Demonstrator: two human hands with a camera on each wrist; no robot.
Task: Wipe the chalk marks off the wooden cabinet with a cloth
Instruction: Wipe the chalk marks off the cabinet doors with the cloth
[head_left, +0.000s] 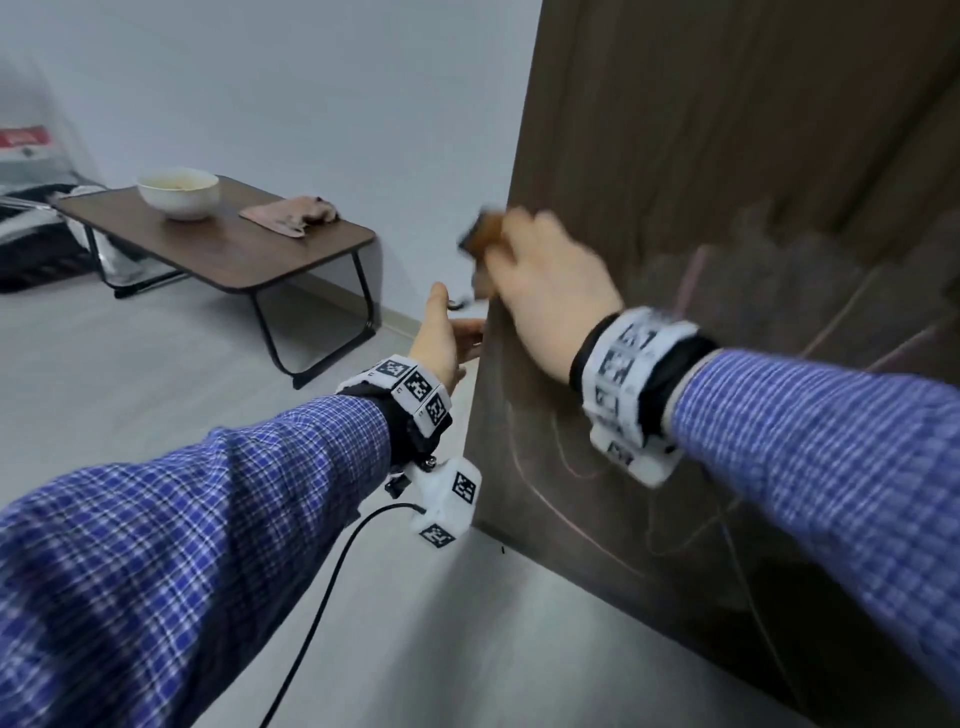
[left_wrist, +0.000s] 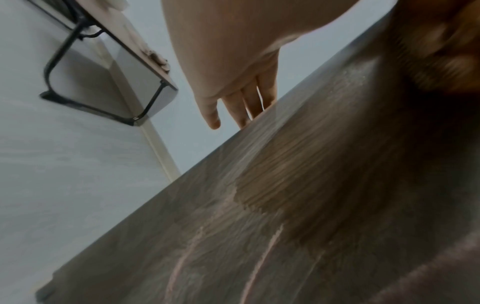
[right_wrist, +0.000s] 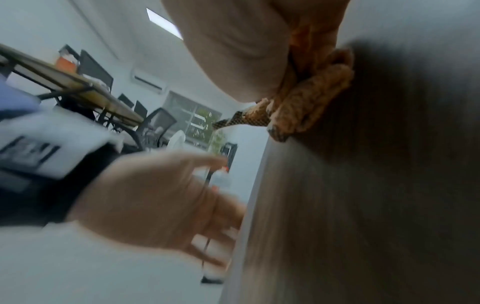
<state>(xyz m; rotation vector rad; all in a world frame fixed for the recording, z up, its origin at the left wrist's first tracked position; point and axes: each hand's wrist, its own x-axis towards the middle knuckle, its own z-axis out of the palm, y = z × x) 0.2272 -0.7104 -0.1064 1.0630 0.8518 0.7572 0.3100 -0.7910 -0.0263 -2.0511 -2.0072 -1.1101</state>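
cloth (right_wrist: 309, 107) on cabinet (head_left: 727, 156) | table (head_left: 218, 249), bowl (head_left: 178, 193) behind

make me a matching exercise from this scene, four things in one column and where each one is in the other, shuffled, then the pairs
Things
1. cloth
2. white bowl
3. left hand
4. pink chalk marks

Places
A. on the low table
B. at the edge of the wooden cabinet, fingers straight
C. bunched in the right hand, against the cabinet
D. on the cabinet panel, below the right wrist

Pairs: 1-C, 2-A, 3-B, 4-D
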